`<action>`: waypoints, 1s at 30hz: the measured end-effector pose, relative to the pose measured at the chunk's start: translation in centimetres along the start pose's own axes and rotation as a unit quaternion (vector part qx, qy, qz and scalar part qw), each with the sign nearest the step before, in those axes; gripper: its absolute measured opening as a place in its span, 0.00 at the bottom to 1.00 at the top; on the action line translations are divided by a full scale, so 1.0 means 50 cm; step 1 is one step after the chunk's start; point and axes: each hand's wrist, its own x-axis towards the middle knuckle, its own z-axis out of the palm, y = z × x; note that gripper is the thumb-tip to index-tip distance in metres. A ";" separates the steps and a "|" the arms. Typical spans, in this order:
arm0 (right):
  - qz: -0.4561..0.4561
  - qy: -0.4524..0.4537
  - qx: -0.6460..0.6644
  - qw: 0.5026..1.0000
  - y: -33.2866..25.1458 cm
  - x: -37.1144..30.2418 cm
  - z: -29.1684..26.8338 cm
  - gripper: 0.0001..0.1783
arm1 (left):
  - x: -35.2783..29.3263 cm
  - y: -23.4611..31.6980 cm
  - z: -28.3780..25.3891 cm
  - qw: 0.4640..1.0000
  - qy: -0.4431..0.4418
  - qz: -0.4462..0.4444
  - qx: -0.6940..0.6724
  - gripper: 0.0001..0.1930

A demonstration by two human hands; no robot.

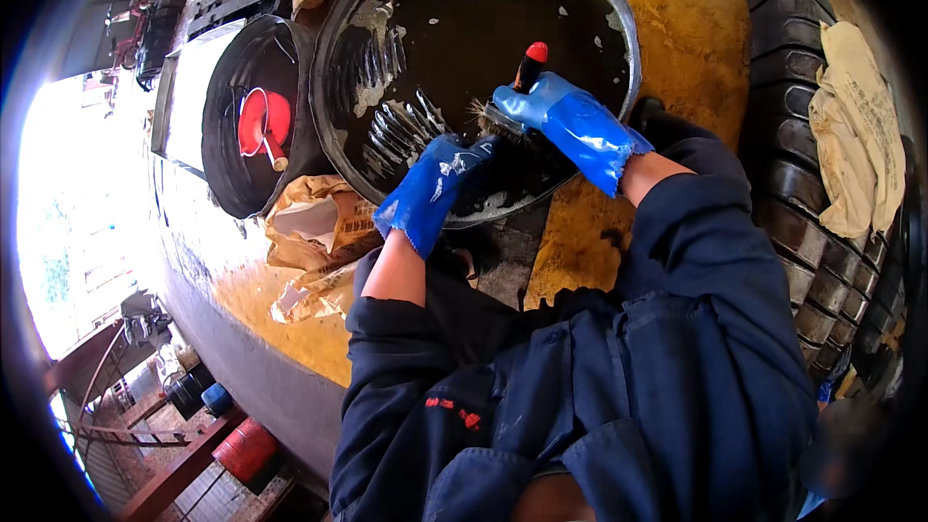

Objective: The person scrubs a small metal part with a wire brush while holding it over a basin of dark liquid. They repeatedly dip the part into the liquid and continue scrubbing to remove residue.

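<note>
Both my hands wear blue rubber gloves over a wide black tub (pixel 630 34) of dark liquid (pixel 483 24). My right hand (pixel 570 121) is closed around a brush (pixel 531 66) with a black, red-tipped handle. Its bristles point toward my left hand, close to the fingers. My left hand (pixel 435 179) is closed at the edge of a dark, wet ribbed part (pixel 404 126) that shines along its ridges. The lower side of that part is hidden by the hand and the liquid. More dark ridges (pixel 365 63) show by the tub's left wall, with pale foam near them.
Left of the tub stands a smaller black bucket (pixel 220 126) holding a red scoop-like vessel (pixel 265 124). Crumpled brown paper sacks (pixel 319 232) lie below it on the yellow floor (pixel 677 29). At the right, a row of black ribbed blocks (pixel 785 87) carries a tan sack (pixel 855 130).
</note>
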 end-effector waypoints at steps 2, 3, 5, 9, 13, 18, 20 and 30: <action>0.014 0.001 -0.020 1.000 -0.025 -0.015 -0.004 0.25 | -0.016 -0.022 0.009 0.976 -0.009 0.044 -0.211 0.28; 0.017 0.005 -0.034 0.999 -0.031 -0.019 -0.003 0.25 | -0.022 -0.029 0.011 0.947 -0.013 0.066 -0.313 0.28; 0.014 0.008 -0.031 0.999 -0.024 -0.015 -0.001 0.25 | -0.025 -0.023 0.002 0.912 -0.040 -0.008 -0.408 0.23; 0.008 -0.001 -0.004 1.000 -0.009 -0.010 -0.004 0.25 | -0.047 0.011 0.007 0.869 -0.064 -0.069 -0.486 0.20; -0.001 0.004 0.018 1.000 0.000 -0.008 0.012 0.25 | -0.001 -0.059 0.031 0.867 -0.100 -0.021 -0.487 0.15; -0.021 0.020 0.044 0.999 0.019 -0.004 0.016 0.24 | 0.047 -0.114 0.061 0.921 -0.023 0.024 -0.387 0.09; -0.059 -0.004 0.093 0.994 0.024 -0.003 0.016 0.22 | 0.044 -0.105 0.061 0.930 -0.014 0.019 -0.368 0.07; -0.042 0.023 -0.080 0.996 -0.001 -0.035 0.005 0.18 | 0.036 -0.102 0.055 0.936 -0.029 0.107 -0.334 0.09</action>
